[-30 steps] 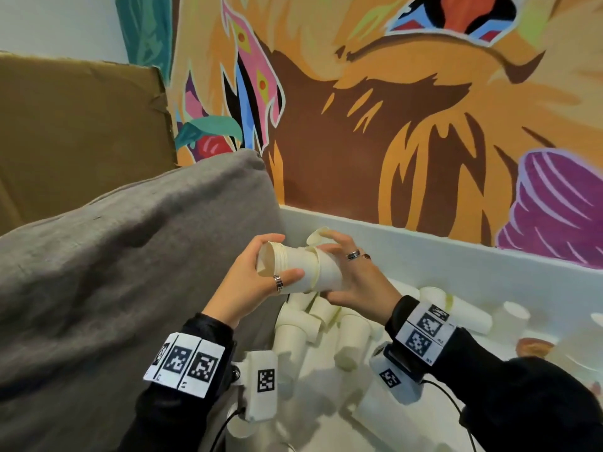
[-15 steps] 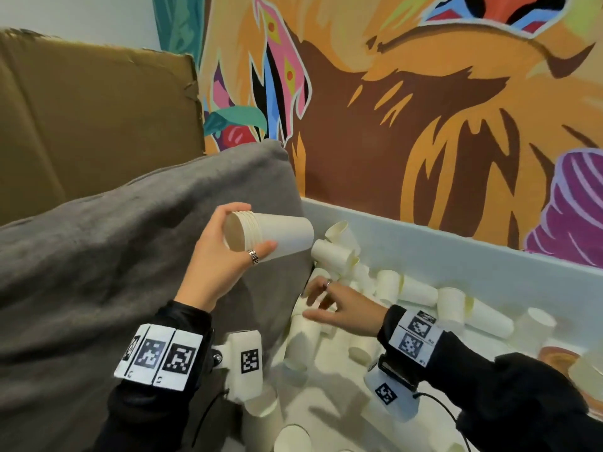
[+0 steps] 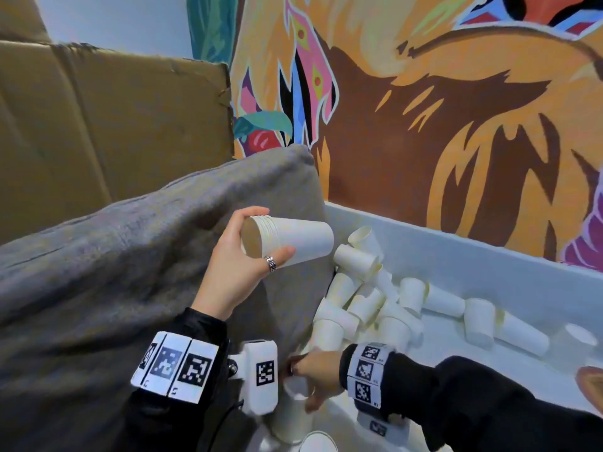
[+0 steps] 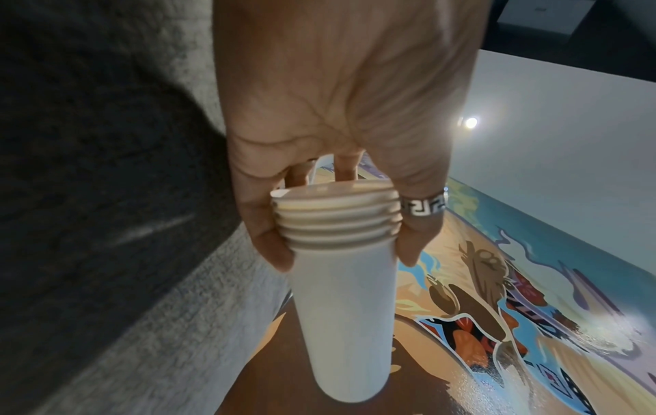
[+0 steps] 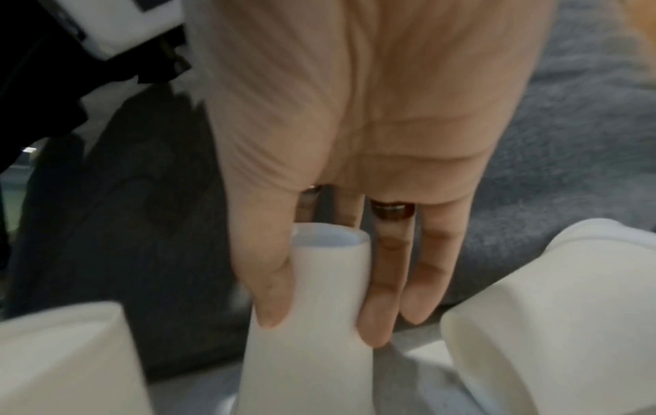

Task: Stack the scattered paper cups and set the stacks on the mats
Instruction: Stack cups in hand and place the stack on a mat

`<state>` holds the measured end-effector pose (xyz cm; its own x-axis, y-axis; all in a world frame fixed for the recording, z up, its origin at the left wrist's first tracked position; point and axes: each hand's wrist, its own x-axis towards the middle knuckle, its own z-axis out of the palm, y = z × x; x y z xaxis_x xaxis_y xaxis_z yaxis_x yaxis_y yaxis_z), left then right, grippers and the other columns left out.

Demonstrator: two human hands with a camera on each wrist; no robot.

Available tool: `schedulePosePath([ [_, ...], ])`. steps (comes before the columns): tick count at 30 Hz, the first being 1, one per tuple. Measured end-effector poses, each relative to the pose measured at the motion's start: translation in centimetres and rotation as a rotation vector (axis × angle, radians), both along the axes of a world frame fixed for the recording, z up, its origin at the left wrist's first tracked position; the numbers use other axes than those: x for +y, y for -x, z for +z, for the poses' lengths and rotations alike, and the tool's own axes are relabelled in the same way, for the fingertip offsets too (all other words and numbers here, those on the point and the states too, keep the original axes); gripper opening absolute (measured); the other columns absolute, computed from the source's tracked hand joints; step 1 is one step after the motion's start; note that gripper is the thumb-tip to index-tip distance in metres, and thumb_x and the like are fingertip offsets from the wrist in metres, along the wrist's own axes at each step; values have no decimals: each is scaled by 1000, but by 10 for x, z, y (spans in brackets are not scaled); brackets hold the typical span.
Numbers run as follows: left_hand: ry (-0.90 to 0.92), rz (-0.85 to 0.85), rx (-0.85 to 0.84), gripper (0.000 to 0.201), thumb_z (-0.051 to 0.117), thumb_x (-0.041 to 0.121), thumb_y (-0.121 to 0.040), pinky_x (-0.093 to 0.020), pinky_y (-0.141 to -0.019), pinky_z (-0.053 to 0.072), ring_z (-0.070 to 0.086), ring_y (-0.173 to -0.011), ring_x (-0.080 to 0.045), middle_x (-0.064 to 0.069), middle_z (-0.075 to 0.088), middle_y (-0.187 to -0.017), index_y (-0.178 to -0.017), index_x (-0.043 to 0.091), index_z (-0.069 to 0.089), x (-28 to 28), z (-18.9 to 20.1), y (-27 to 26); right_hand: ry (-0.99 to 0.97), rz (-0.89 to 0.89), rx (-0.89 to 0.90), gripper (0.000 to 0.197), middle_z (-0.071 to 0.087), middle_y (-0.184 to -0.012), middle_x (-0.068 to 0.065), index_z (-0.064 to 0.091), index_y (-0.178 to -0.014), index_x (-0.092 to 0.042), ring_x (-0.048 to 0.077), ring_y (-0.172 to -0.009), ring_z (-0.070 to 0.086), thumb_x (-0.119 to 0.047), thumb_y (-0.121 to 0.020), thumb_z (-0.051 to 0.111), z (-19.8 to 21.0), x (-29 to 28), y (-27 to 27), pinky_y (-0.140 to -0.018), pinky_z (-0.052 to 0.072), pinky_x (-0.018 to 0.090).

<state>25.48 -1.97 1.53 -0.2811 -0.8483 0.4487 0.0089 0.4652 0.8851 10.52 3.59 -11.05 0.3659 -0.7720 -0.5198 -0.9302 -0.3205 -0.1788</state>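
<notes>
My left hand point(image 3: 248, 256) holds a stack of several nested white paper cups point(image 3: 290, 243) sideways in the air, rims toward my palm, in front of the grey cushion. In the left wrist view the thumb and fingers wrap the stack point(image 4: 341, 294) near its rims. My right hand point(image 3: 313, 380) is low at the table's near-left corner, gripping an upside-down white cup point(image 3: 293, 409). The right wrist view shows the thumb and fingers closed around that cup point(image 5: 309, 323) near its base. A pile of loose cups point(image 3: 368, 305) lies on the white table. No mat is clearly visible.
A big grey cushion point(image 3: 114, 288) fills the left, with brown cardboard point(image 3: 98, 125) behind it. A painted mural wall point(image 3: 424, 125) backs the white table's raised edge point(image 3: 456, 249). More cups point(image 3: 505, 324) lie scattered to the right. An orange-brown object point(image 3: 592, 383) shows at the right edge.
My right hand left the stack, reached into the pile, then dropped to the near corner and took hold of an upside-down cup. My left hand carried the stack up and leftward.
</notes>
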Motion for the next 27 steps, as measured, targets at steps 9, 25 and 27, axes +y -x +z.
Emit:
schedulePosePath([
  [9,-27,-50,44,58,82,15,-68,-15,-67,52,55,-99,-12,3,56,-113,-117,24,52,-3,-4,19,190,-629,-793,42,56,-99,-2,46,-116,-29,19,-75,61,-20,-82,71,62,29,109,-69,53,30],
  [25,-124,-349,84,44,75,12,-76,-18,-62,55,59,-70,9,4,61,-101,-112,25,53,16,14,88,612,-971,-1520,44,47,-97,7,45,-124,-22,13,-63,51,-28,-81,52,133,88,134,-57,47,25],
  [27,-148,-398,98,44,75,14,-77,-19,-60,56,60,-75,3,2,61,-103,-113,25,52,19,15,93,652,-1000,-1542,47,47,-98,6,44,-127,-23,13,-64,51,-29,-81,52,134,96,131,-58,47,27],
])
